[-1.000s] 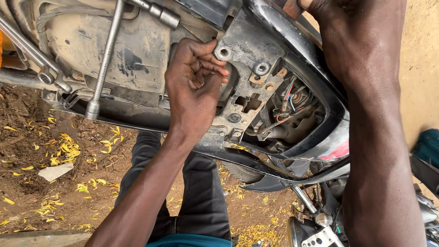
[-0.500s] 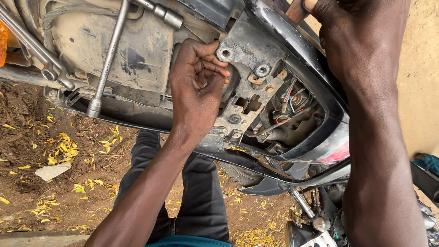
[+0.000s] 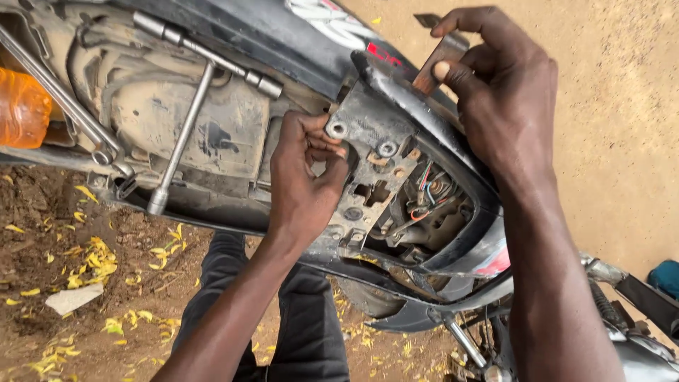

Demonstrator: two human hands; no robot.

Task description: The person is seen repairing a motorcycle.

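Note:
A dusty motorcycle tail section (image 3: 233,134) fills the upper view. My left hand (image 3: 305,177) pinches something small at the edge of a grey metal bracket (image 3: 368,170) with bolt holes; what its fingertips grip is hidden. My right hand (image 3: 506,99) grips the black rear cowl rim (image 3: 417,120) and holds a flat rusty metal strip (image 3: 440,60) between thumb and fingers. Coloured wires (image 3: 424,194) show in the open tail cavity beside the bracket.
A T-shaped socket wrench (image 3: 194,92) lies on the dirty underside panel. An orange lens (image 3: 25,106) sits at the far left. Below are bare soil with yellow leaves (image 3: 92,262), my dark trousers (image 3: 304,332), and sandy ground (image 3: 622,106) to the right.
The view has tilted up, so the cowl and my right hand with the metal strip show fully. My left hand stays at the bracket's edge.

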